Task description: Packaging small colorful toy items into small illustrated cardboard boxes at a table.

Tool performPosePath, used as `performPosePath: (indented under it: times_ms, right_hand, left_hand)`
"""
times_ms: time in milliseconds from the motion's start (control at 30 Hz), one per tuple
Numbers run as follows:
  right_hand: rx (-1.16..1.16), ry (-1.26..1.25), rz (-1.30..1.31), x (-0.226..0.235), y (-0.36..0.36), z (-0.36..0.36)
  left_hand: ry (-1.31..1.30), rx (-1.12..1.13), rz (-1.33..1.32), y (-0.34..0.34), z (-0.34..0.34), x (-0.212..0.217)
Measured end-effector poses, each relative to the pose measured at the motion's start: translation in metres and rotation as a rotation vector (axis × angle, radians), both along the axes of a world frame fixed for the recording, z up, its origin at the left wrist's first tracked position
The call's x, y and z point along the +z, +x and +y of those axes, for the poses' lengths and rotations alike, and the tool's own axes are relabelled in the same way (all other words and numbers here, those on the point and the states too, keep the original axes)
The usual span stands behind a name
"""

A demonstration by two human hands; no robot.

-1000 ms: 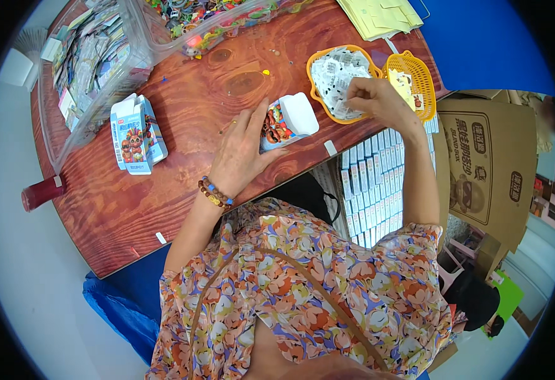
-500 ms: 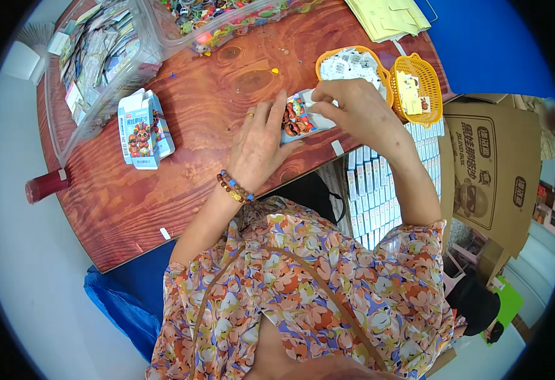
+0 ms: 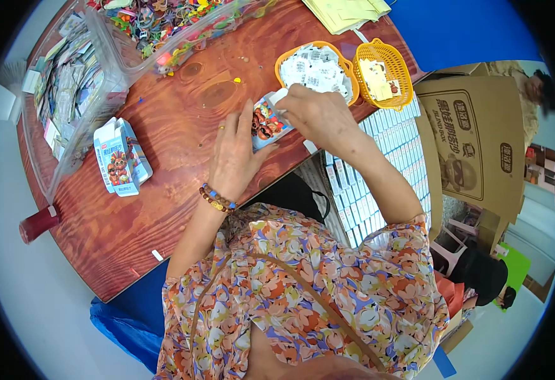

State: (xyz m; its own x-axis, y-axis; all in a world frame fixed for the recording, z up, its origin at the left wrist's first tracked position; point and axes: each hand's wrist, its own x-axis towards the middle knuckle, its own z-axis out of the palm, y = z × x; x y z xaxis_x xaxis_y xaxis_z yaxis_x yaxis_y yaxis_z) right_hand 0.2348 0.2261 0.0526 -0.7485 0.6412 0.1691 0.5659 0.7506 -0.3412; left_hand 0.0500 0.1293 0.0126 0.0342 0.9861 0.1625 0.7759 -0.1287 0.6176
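A small blue carton with cartoon figures [image 3: 267, 124] lies between my hands over the wooden table. My left hand [image 3: 234, 152] grips its left side, with the thumb along the near edge and the fingers along the far side. My right hand [image 3: 324, 119] is closed at the carton's right end, where white flaps show; its fingertips press at that end, and whether they hold anything besides the flap is hidden. To the left, a second blue carton [image 3: 118, 166] sits apart on the table with its top flaps up. A yellow basket of white printed packets [image 3: 351, 71] stands just beyond my right hand.
A yellow basket [image 3: 406, 82] holds small cards. Clear plastic bins hold cards [image 3: 68, 95] and colourful trinkets [image 3: 176, 22]. Yellow paper [image 3: 346, 12] lies at the far edge. Right of the table are rows of small boxes [image 3: 394, 145] and a brown cardboard box [image 3: 480, 133].
The view has shifted, so the table things appear further left. Both hands stay at the carton, and my right fingers have moved closer to its open end.
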Motion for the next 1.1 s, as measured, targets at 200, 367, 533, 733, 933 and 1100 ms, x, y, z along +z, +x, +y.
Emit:
performPosePath:
  times_ms: [200, 367, 533, 733, 933, 1100]
  right_hand:
    - [-0.433, -0.31, 0.236, 0.012, 0.039, 0.026]
    - [-0.743, -0.095, -0.293, -0.032, 0.158, 0.096]
    - [-0.731, -0.452, -0.217, -0.037, 0.157, 0.111]
    - [-0.74, -0.473, 0.059, -0.035, 0.174, 0.112]
    - [-0.782, -0.487, 0.265, -0.006, 0.168, 0.099]
    - [-0.627, -0.64, 0.483, 0.04, 0.07, 0.041]
  left_hand:
    - [-0.028, 0.06, -0.06, -0.012, -0.006, -0.008]
    - [0.001, 0.051, -0.09, -0.011, -0.004, -0.006]
    - [-0.022, 0.073, -0.092, -0.016, -0.013, -0.008]
    - [-0.002, 0.105, -0.121, -0.025, -0.015, -0.009]
    - [0.059, 0.156, -0.126, -0.032, -0.019, -0.009]
    - [0.101, 0.146, -0.088, -0.031, -0.023, -0.011]
